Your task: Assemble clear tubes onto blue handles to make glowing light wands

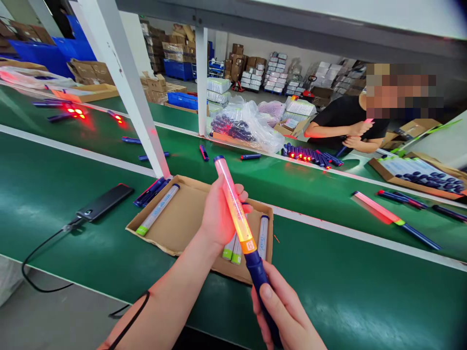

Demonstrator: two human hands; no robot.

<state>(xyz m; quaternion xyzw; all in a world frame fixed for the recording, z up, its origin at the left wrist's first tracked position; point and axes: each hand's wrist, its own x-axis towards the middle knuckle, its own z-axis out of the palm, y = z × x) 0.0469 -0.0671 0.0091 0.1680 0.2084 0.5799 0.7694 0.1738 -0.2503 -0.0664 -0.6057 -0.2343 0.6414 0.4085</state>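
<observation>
The person's left hand curls around the lit tube of a glowing baton slanting above a cardboard tray, while the right hand clasps its dark handle.

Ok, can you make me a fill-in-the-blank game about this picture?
1. The right hand grips the light stick by its dark blue ____.
2. The brown tray is made of ____.
3. The table is coloured ____.

Missing words: handle; cardboard; green.
</observation>
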